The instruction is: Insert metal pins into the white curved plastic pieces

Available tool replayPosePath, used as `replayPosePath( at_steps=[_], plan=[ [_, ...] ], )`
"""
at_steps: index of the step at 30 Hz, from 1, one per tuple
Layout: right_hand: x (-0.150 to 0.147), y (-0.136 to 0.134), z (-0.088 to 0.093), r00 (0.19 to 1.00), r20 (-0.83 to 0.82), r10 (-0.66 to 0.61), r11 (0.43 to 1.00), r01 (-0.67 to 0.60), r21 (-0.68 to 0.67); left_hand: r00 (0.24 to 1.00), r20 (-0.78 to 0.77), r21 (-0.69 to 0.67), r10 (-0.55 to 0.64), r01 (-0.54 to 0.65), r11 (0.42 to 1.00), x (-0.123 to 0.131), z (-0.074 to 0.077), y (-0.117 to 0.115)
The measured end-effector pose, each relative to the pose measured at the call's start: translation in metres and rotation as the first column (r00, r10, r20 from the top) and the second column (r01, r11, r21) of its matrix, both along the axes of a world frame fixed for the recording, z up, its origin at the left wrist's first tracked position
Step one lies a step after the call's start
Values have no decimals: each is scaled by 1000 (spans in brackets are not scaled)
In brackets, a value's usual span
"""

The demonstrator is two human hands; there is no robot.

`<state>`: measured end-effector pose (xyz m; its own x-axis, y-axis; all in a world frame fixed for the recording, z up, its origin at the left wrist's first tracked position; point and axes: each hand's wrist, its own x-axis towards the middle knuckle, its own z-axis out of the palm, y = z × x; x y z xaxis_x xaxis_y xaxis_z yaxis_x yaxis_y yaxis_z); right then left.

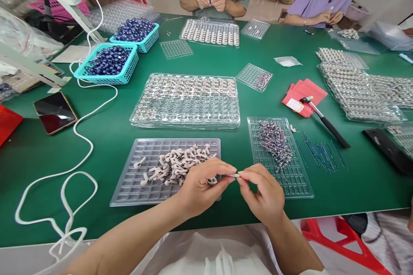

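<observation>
My left hand (204,184) and my right hand (263,195) meet near the front edge of the table. Both pinch a small white earbud shell (235,175) between thumb and fingertips, which cover much of it. Beneath and left of my left hand, a grey compartment tray (125,191) carries a loose pile of white earbud shells (176,164). Just beyond my right hand lies a clear tray (301,187) with a heap of tiny parts on thin wire leads (275,142). One loose shell (292,128) rests beside that tray.
Stacked clear trays (187,114) of earbud parts stand ahead. Rightward are a hammer (325,122), red packets (311,90) and blue wires (322,157). Leftward are a phone (55,112), white cable (85,135) and turquoise baskets (125,75). Two people sit across the table.
</observation>
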<state>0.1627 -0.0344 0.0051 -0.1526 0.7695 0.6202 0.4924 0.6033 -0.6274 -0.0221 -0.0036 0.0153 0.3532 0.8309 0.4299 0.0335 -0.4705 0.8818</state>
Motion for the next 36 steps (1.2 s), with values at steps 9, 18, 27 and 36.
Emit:
replayPosePath(
  at_steps=[9, 18, 27, 36],
  plan=[
    [3, -2, -4, 998, 59, 4, 998, 0, -63, 999, -19, 18, 38, -37, 999, 3, -3, 0],
    [11, -1, -4, 984, 154, -87, 979, 113, -168, 908, -406, -150, 106, -181, 972, -58, 37, 20],
    [9, -4, 2, 985, 133, -112, 963, 141, -230, 659, -751, -239, -42, -212, 948, -113, 53, 37],
    [10, 1, -10, 992, 98, -76, 989, 87, -116, 294, -896, 36, 333, -698, 715, -168, 26, 140]
  ],
)
